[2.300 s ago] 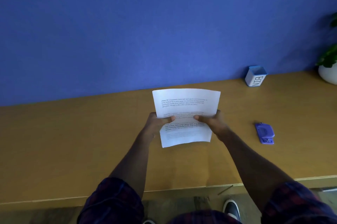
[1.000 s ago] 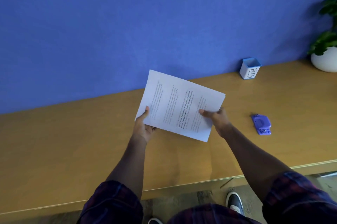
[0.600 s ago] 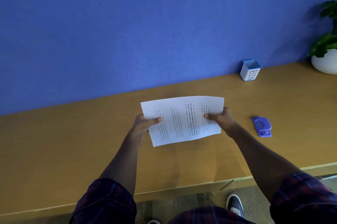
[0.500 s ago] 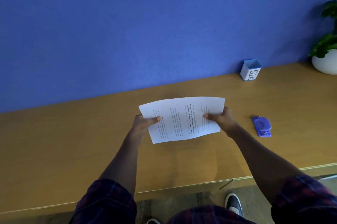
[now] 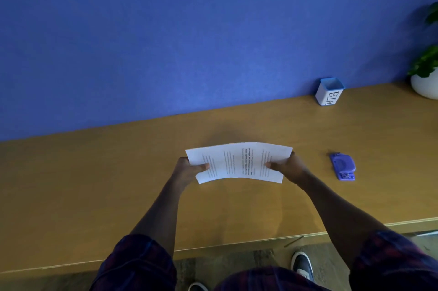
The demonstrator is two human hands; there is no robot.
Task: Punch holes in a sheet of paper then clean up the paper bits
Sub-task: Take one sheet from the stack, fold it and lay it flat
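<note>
Sheet held crosswise between your two hands, above the desk.

Your left hand [image 5: 187, 170] pinches the left short edge of the sheet of paper [image 5: 239, 162], thumb on top, fingers curled underneath; your right hand [image 5: 288, 167] does the same at the right short edge. The sheet's long axis runs left to right between your hands, and its middle bows upward. Printed lines run away from you and back, so the text sits sideways. The purple hole punch [image 5: 343, 166] lies flat on the wooden desk [image 5: 94, 184] to the right of your right hand, apart from it, its long axis pointing away from you. The white cup marked BIN [image 5: 329, 92] stands beyond the punch, by the blue wall [image 5: 189, 30].
</note>
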